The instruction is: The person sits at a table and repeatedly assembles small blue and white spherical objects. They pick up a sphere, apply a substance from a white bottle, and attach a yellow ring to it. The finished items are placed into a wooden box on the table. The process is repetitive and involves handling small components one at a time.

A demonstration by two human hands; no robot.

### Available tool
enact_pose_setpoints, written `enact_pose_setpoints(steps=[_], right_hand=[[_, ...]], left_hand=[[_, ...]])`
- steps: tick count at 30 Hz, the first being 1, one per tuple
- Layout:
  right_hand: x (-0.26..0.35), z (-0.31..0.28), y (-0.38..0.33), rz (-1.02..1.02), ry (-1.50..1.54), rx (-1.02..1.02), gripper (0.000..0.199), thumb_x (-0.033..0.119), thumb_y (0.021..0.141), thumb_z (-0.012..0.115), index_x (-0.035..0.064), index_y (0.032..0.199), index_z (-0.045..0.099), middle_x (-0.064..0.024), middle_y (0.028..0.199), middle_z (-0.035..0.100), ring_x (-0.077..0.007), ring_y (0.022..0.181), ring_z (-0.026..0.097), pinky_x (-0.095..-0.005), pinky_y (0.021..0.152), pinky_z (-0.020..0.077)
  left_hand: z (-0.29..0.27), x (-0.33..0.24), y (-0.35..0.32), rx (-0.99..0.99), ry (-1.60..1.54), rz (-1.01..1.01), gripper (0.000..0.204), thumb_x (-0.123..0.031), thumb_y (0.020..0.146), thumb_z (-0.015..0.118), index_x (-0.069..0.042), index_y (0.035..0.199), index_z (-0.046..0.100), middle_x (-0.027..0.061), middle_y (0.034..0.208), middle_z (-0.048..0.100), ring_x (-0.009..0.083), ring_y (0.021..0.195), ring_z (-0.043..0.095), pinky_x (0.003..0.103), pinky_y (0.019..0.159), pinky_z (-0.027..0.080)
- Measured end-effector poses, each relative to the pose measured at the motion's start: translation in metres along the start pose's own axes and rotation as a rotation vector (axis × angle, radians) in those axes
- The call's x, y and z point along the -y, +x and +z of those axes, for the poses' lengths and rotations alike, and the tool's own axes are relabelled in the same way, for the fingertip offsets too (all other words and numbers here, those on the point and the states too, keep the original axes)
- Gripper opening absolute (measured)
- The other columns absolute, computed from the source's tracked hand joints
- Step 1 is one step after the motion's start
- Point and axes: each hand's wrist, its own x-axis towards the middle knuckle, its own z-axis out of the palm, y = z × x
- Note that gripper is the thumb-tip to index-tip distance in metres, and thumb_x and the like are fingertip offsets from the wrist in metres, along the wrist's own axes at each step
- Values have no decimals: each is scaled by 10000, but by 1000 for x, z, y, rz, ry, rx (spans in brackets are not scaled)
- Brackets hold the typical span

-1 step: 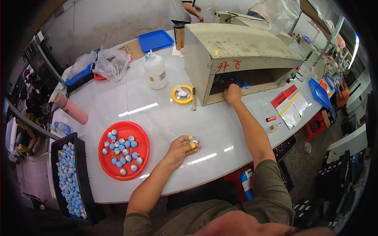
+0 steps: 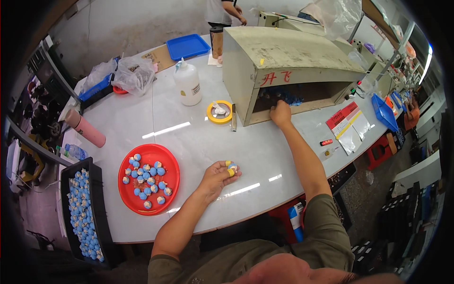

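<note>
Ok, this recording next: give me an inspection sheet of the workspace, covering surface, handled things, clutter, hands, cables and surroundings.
Surface: pale glossy worktable with light reflections.
Handled things: blue-and-white ball in the left hand; similar balls in a round red tray and a black crate; blue pieces inside an open-fronted box.
Clutter: white squeeze bottle, yellow tape roll, pink tumbler, clear plastic bag.
Hands: left pinches the ball; right hand is at the box's opening, its hold hidden.
Cables: dark cable behind the box.
Surroundings: another person beyond the worktable; red stool at right.
</note>
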Motion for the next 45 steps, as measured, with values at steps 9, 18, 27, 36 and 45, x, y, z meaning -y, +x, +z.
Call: enact_pose_setpoints(steps=[9,18,27,36,45], right_hand=[[92,-68,-160,259,1481,614,270,41,902,678,-18,1164,648,-34,930,677,-86,783,603,-213,653,460],[121,-46,-202,65,1215,553,261,10,864,682,-16,1121,646,-29,954,670,-82,841,590,-207,698,454],[112,-39,-195,-293,947,380,263,11,836,695,-4,1092,634,-86,1089,677,-152,968,635,-279,772,490],[97,-41,-184,-179,1274,626,246,15,865,689,-28,1094,609,-77,1059,654,-126,956,601,-289,855,491],[106,-58,-182,-447,961,449,247,-30,779,690,-15,1016,623,-91,968,647,-161,844,603,-295,802,497]], left_hand=[[-8,9,10,-85,-212,199,288,-52,954,637,8,1202,502,152,1172,646,233,1083,667,290,934,569],[-11,12,9,-79,-228,207,259,-48,952,637,-17,1175,509,108,1122,651,180,1051,658,303,953,554],[-9,7,7,-70,-245,140,222,-69,987,587,-19,1194,523,111,1178,647,198,1090,661,324,940,555],[-16,5,9,55,-265,95,288,-82,994,584,18,1258,529,133,1199,631,216,1099,660,285,938,574],[-13,10,8,37,-171,129,250,-71,995,580,23,1226,566,122,1186,630,193,1082,644,309,966,553]])
